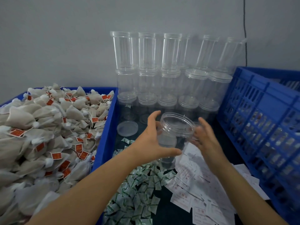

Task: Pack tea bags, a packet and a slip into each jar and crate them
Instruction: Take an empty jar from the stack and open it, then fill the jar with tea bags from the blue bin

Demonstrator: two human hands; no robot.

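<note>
With your left hand point(151, 140) curled round the clear, lidless, empty plastic jar point(176, 135) and your right hand point(205, 138) spread beside it, keep its mouth tilted up for filling.

Jar point(176, 133): clear glossy plastic, smooth. Tea bags point(40, 135), 9 o'clock: matt woven cloth w/ paper tags. Crate point(259, 114), 3 o'clock: blue plastic, semi-gloss. Slips point(194, 181): matt paper.

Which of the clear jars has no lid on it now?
The jar held between the left hand and right hand; its mouth is open, while the front-row stacked jars are lidded.
</note>
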